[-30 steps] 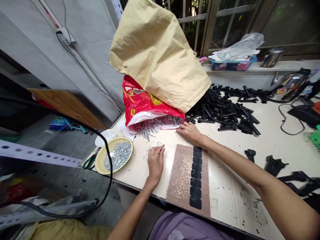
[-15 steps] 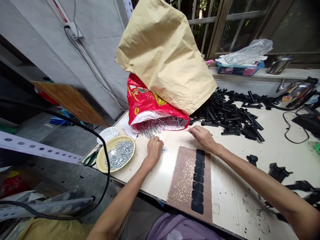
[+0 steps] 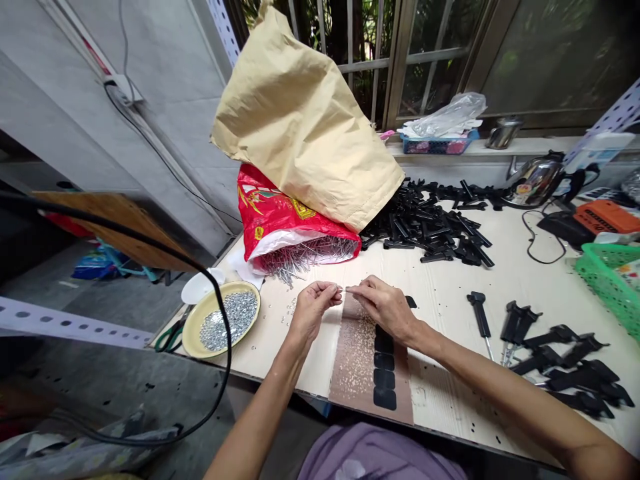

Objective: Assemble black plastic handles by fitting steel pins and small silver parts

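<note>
Both hands are raised a little off the table (image 3: 500,280) and meet over the far end of a brown board (image 3: 357,360) that carries a row of black pads. The right hand (image 3: 387,307) pinches a thin nail (image 3: 346,290) between thumb and forefinger, with the other fingers curled loosely under. The left hand (image 3: 313,308) closes its fingertips on the nail's other end, so the nail lies level between the two hands. Whether the left fingers also hold some small piece against it is too fine to make out from here. Just beyond the hands a red bag (image 3: 280,213) lies on its side, with a mass of nails spilling from its mouth, and a big brown paper sack (image 3: 300,127) leans on top of it. To the left, near the table edge, a yellow plate (image 3: 197,337) is heaped with small silvery bits; a white dish (image 3: 197,288) and green-handled scissors (image 3: 167,339) sit beside it. A heap of black plastic parts (image 3: 430,223) spreads behind the right arm, and more black handles (image 3: 550,340) lie further right, near a green basket (image 3: 605,273).
</note>
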The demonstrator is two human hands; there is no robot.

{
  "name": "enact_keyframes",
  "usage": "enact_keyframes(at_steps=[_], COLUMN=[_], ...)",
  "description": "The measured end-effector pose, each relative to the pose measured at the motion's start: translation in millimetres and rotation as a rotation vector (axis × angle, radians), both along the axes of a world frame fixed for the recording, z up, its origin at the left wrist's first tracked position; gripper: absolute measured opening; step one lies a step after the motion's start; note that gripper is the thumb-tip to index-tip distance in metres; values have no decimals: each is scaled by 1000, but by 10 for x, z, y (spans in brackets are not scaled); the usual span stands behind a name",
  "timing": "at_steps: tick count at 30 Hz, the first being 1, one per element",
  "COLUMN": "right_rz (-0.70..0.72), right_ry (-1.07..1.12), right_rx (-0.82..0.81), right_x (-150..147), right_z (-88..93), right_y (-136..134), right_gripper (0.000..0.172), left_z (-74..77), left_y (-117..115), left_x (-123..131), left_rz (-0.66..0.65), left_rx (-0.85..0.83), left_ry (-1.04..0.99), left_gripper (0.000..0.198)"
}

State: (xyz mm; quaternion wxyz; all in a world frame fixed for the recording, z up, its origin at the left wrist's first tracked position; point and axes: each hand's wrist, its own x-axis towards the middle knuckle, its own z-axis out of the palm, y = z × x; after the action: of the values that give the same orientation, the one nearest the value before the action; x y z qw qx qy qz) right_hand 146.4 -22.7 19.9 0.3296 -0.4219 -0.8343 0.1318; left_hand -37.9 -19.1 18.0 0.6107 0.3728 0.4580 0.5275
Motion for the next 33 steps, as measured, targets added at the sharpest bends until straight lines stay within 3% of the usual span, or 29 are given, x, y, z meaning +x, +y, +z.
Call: enact_keyframes(at_steps=[6, 14, 18, 22, 26, 33], right_rz=[-67, -117, -173, -261, -275, -267], right_ry=[-49, -41, -70, -43, -5, 86], right_rx=[41, 30, 21, -1, -10, -5], right_x=[90, 146, 214, 401, 594, 731], right_z=[35, 8, -123, -290, -330, -324], right_y=[-111, -161, -75, -52, -202, -518], right_gripper=[28, 27, 27, 26, 26, 25], left_z=[87, 40, -87, -295, -442, -483], left_y=[-106, -100, -44, -21, -85, -366], left_x=[164, 283, 318, 210, 43, -327], left_rz=[9, 23, 64, 151, 284, 287], left_rx=[35, 60, 25, 47, 99, 136], left_ry=[10, 35, 16, 148, 256, 404], left_gripper=[24, 23, 28, 31, 27, 27])
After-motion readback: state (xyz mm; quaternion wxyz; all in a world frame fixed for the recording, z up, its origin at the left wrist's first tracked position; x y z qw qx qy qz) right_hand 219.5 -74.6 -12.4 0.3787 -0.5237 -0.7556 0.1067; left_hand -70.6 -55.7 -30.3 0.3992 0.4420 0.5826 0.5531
